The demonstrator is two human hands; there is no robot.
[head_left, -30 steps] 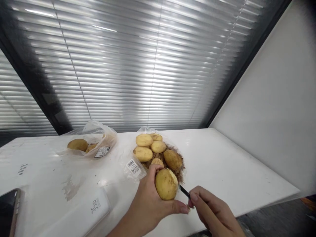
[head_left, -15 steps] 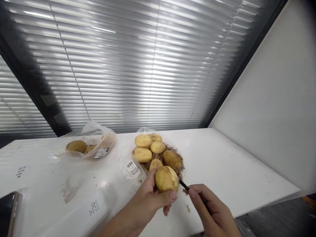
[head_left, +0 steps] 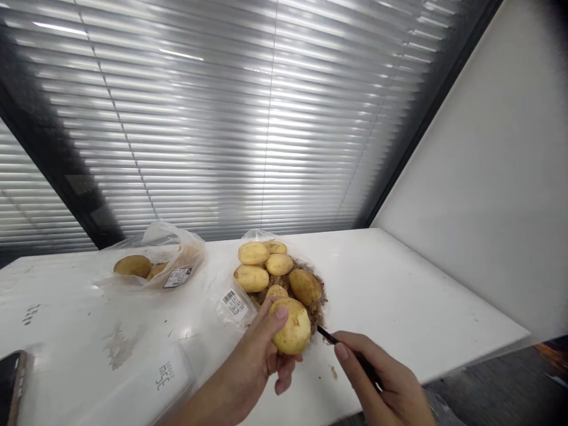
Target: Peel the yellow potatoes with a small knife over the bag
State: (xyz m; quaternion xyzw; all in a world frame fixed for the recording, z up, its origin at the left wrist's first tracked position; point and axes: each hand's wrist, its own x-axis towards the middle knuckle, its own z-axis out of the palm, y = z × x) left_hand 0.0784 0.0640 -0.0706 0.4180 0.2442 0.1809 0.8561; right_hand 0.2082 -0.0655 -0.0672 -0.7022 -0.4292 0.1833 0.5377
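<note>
Over my feed I can read only 20000 and what looks like 35W on the white power bank (head_left: 151,384), while the barcode label (head_left: 234,303) and the left bag's label (head_left: 177,277) are too small to decipher.

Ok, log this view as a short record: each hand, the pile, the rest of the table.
Left hand: holds a potato
Right hand: grips a thin black tool, its end beside that potato
Pile: other potatoes and brown scraps; barcode label alongside
Far left: clear bag holding potatoes
Near left: white block, printed; phone, partly out of view
</note>
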